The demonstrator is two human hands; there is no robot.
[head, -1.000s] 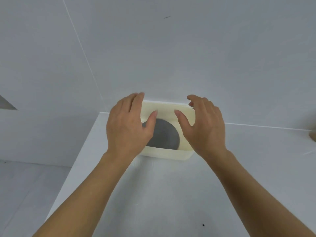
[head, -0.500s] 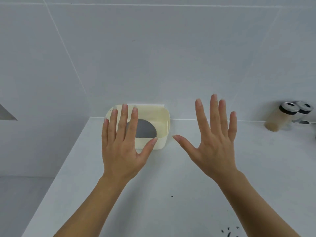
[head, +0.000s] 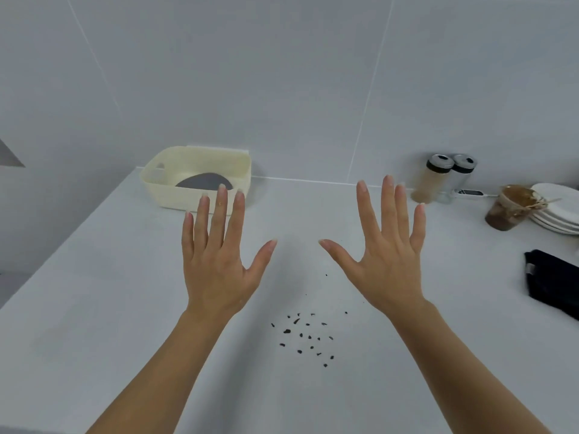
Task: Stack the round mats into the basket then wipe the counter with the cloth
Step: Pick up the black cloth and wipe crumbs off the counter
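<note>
A cream basket (head: 163, 186) stands at the back left of the white counter (head: 94, 308), against the wall. A grey round mat (head: 200, 181) lies inside it, partly hidden by the front wall. My left hand (head: 219, 264) hovers in front of the basket, palm down, fingers spread, holding nothing. My right hand (head: 385, 258) is spread the same way over the middle of the counter, also without anything in it. A black cloth (head: 551, 283) lies at the right edge, apart from both hands. Dark crumbs (head: 305, 336) are scattered between my forearms.
At the back right stand two shaker jars (head: 435, 183), a cup of brown stuff (head: 509, 211) with a stick in it, a stack of white plates (head: 560, 211) and a small white device (head: 470, 193). The counter's left edge drops off to the floor.
Both hands have come out of the basket and back toward me, fingers spread wide. The view has swung right and down, so the crumbs, cloth, jars and plates now show.
</note>
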